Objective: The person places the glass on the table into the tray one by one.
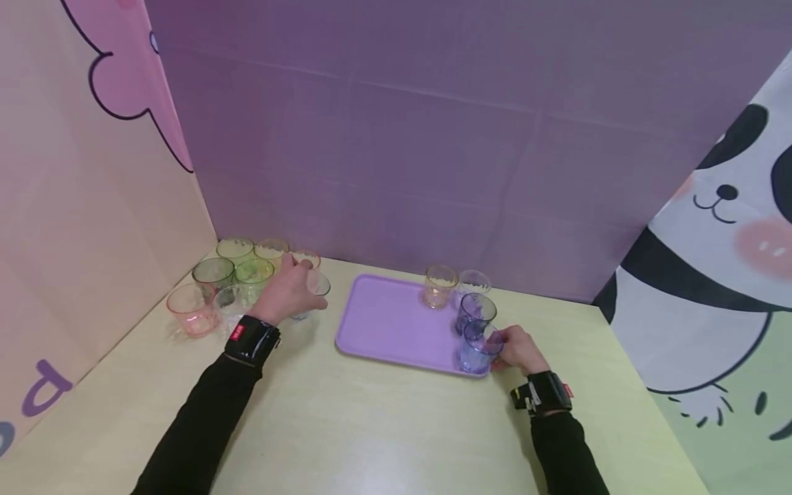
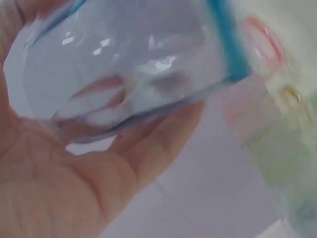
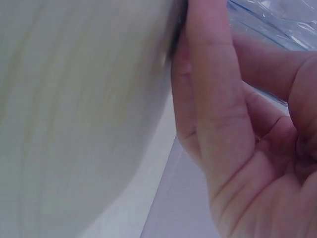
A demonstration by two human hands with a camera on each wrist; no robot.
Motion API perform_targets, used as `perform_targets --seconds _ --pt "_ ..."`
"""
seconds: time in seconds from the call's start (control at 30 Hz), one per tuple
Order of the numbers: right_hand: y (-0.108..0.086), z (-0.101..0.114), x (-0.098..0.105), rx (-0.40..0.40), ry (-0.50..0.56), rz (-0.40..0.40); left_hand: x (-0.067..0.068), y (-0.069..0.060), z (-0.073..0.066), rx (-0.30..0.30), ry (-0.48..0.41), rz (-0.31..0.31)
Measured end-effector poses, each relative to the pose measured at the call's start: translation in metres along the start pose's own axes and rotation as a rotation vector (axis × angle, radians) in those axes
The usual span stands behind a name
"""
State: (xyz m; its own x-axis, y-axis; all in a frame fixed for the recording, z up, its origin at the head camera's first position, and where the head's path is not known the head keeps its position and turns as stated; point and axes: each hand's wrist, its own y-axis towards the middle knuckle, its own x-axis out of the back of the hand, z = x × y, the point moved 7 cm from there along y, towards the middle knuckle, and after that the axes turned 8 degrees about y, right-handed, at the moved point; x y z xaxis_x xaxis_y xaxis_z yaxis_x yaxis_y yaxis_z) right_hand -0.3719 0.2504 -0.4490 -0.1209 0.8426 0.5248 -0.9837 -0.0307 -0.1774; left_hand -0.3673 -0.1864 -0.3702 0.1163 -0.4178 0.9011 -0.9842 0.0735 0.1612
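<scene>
Left fingers pinch a blue-rimmed glass, right fingers a blue tumbler — the tray looks part-filled, the glasses beside the left fingers likely remaining.

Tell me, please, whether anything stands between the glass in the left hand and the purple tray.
Nothing visible does: only tabletop lies between the glass in the left hand and the purple tray's left edge. The tray's glasses stand in its right half.
</scene>
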Motion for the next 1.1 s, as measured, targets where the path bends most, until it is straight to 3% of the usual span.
perform_targets --seconds 0.23,0.47,0.63,0.9,1.1 --pt "0.001 -0.003 0.0 -0.012 0.032 0.008 -0.011 0.006 -0.027 -0.087 -0.111 -0.075" --pt "0.002 -0.002 0.0 -0.016 0.056 0.017 -0.03 0.013 -0.048 -0.052 -0.202 -0.086" --pt "0.001 0.001 -0.001 -0.013 0.061 0.02 -0.043 0.018 -0.066 -0.037 -0.255 -0.056" --pt "0.001 0.002 -0.001 -0.011 0.059 0.014 -0.067 0.031 -0.103 -0.098 -0.344 -0.002" --pt "0.001 -0.001 -0.001 -0.017 0.081 0.013 -0.088 0.035 -0.124 -0.046 -0.385 0.041"
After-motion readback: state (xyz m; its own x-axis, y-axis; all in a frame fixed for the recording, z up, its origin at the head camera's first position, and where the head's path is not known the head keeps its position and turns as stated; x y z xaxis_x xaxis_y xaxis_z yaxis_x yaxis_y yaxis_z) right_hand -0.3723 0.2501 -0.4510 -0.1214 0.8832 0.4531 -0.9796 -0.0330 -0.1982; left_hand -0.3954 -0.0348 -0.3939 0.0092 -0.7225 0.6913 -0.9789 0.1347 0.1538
